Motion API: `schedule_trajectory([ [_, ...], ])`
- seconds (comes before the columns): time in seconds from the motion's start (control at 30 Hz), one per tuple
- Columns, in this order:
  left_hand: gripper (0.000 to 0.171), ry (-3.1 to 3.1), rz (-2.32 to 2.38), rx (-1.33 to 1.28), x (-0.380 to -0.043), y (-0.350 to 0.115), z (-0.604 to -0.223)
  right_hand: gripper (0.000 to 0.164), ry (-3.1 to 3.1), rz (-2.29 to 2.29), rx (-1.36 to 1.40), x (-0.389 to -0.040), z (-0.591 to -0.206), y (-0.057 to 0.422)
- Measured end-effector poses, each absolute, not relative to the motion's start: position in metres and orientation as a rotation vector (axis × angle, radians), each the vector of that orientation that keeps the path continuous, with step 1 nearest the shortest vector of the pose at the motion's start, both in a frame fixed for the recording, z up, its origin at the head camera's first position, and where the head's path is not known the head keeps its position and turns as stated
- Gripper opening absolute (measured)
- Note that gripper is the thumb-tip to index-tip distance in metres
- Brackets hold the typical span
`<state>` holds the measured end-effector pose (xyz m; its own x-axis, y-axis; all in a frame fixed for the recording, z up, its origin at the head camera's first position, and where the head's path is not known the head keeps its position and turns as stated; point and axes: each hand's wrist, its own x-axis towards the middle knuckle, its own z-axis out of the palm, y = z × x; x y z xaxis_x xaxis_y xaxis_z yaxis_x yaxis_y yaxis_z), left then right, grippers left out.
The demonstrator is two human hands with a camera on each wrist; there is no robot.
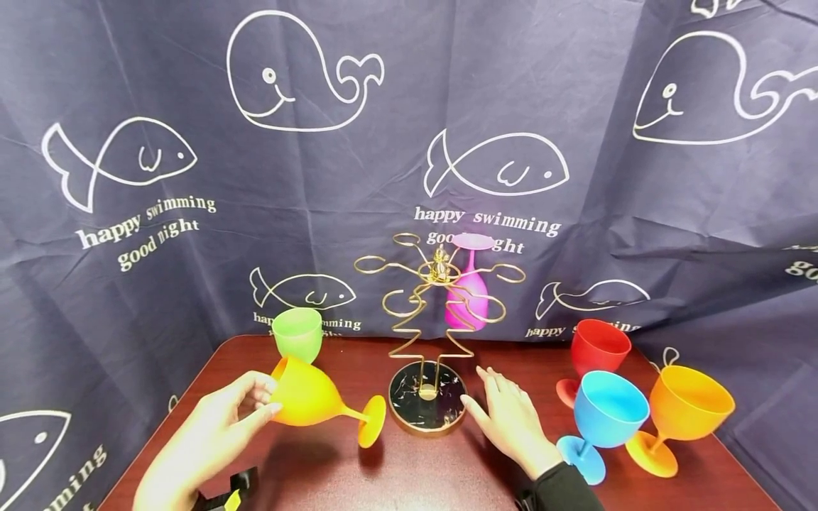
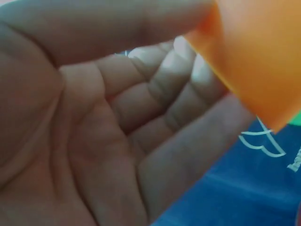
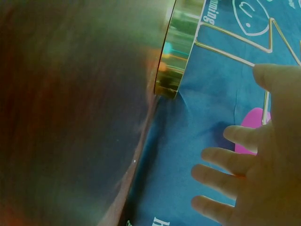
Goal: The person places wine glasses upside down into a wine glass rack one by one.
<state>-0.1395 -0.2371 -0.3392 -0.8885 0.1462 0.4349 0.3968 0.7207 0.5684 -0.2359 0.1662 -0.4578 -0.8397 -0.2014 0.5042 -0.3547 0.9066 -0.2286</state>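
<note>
My left hand (image 1: pixel 220 419) pinches a yellow-orange goblet (image 1: pixel 309 394) at the rim of its bowl, thumb on the near side. The goblet lies tilted almost sideways above the table, its foot pointing right toward the rack. In the left wrist view its orange bowl (image 2: pixel 263 56) sits between thumb and fingers. My right hand (image 1: pixel 511 422) is at the right of the rack's round black base (image 1: pixel 428 415), fingers extended and holding nothing; whether the thumb touches the base I cannot tell. A pink goblet (image 1: pixel 468 305) hangs upside down at the back right of the gold wire rack.
A green goblet (image 1: pixel 298 335) stands at the back left, behind the held one. On the right stand a red goblet (image 1: pixel 599 348), a blue goblet (image 1: pixel 610 410) and another orange goblet (image 1: pixel 693 401). A dark fish-print cloth (image 1: pixel 396 184) hangs behind the brown table (image 1: pixel 319 475).
</note>
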Motion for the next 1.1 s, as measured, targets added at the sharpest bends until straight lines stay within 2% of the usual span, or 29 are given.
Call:
schedule_trajectory([
  [0.33, 0.017, -2.541, -1.388, -0.603, -0.151, -0.236, -0.345, 0.062, -2.58, 0.445, 0.407, -0.235, -0.459, 0.167],
  [0.63, 0.019, -2.424, -1.491, -0.741, -0.166, -0.227, -0.353, 0.062, -2.591, 0.451, 0.413, -0.235, -0.459, 0.167],
  [1.1, 0.025, -2.396, -1.769, -0.75, -0.181, -0.214, -0.362, 0.062, -2.615, 0.468, 0.414, -0.236, -0.458, 0.167],
])
